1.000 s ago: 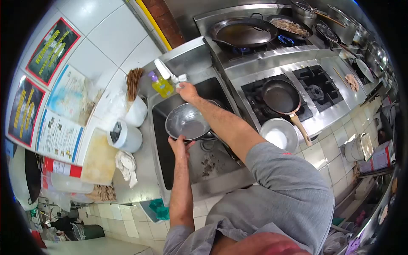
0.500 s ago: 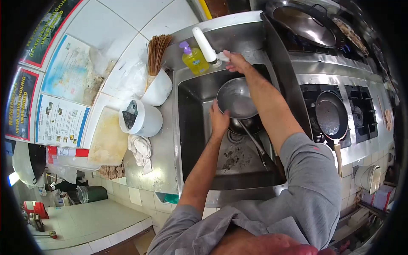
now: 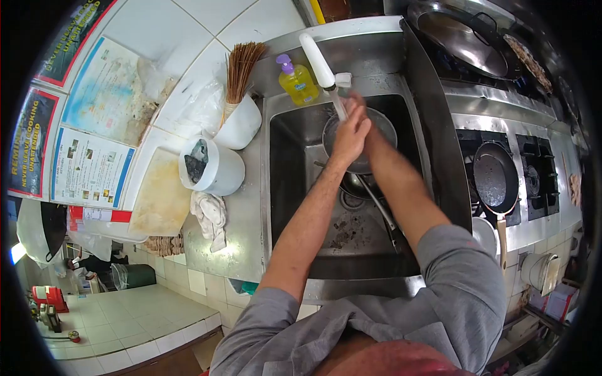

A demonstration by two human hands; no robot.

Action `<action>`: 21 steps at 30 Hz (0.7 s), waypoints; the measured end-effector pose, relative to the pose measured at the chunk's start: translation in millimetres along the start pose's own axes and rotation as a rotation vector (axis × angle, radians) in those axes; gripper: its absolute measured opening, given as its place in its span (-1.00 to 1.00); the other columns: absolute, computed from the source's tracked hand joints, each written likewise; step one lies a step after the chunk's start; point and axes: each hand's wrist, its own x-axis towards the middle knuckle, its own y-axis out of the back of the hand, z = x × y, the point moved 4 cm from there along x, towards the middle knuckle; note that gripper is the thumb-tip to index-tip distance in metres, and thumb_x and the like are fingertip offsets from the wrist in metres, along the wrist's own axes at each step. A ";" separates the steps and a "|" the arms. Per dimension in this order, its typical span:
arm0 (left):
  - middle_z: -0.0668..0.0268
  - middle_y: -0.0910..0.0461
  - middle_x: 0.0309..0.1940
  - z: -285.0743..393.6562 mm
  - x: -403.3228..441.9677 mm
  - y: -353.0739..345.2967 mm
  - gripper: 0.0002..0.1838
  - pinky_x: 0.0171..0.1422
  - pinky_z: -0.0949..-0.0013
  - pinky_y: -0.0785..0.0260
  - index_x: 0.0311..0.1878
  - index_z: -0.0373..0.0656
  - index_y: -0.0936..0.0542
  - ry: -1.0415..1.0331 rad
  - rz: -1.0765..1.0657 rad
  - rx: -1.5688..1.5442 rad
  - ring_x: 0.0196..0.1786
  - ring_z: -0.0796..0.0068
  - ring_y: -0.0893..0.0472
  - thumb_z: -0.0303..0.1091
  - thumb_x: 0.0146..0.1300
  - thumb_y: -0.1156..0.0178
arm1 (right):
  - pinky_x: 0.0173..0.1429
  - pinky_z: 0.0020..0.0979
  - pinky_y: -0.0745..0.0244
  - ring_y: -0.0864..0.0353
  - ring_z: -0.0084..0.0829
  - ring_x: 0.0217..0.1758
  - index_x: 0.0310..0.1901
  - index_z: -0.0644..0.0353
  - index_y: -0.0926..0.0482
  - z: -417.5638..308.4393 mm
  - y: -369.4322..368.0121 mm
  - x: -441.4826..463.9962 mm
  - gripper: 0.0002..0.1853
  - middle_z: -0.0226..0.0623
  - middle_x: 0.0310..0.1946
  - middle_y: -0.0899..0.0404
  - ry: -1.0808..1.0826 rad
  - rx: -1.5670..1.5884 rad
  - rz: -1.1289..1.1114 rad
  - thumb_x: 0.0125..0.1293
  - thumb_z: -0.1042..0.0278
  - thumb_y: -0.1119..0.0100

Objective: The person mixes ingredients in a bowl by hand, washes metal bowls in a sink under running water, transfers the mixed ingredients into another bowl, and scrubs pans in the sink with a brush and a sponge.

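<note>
My left hand [image 3: 351, 136] and my right hand [image 3: 371, 128] are together over the sink [image 3: 301, 250], just below the white tap [image 3: 318, 61]. Water [image 3: 340, 106] runs from the spout onto them. The left fingers look stretched out against the right hand, with no object seen in them. Motion blur and the left hand partly hide the right fingers. Beneath both hands is a round metal pan [image 3: 387, 128], resting on another dark pan [image 3: 360, 186] whose long handle points toward me. The tap's white lever [image 3: 343, 79] is beside the spout.
Yellow soap in a pump bottle [image 3: 297, 83] stands behind the sink. Left are a stick brush [image 3: 243, 69] in a white container [image 3: 241, 125], a white bucket [image 3: 224, 172] and a cloth [image 3: 210, 219]. A stove with a frying pan [image 3: 495, 175] is right, beyond the metal partition [image 3: 442, 125].
My right hand has left the tap lever and moved down to meet my left hand. The left hand has come off the pan's rim and moved up. Water now runs from the tap.
</note>
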 end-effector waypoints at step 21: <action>0.08 -0.42 -0.32 -39.4 -20.2 -41.7 -0.57 -0.27 -0.10 -0.44 -0.07 -0.09 -0.35 0.895 0.159 -1.305 -0.33 -0.05 -0.49 -0.29 -0.01 -0.26 | -0.22 -0.35 -0.50 -0.60 -0.32 -0.34 -0.26 0.24 -0.55 2.5 8.7 -98.1 -0.83 -0.09 -0.39 -0.61 0.118 -1.269 0.023 0.14 0.45 0.00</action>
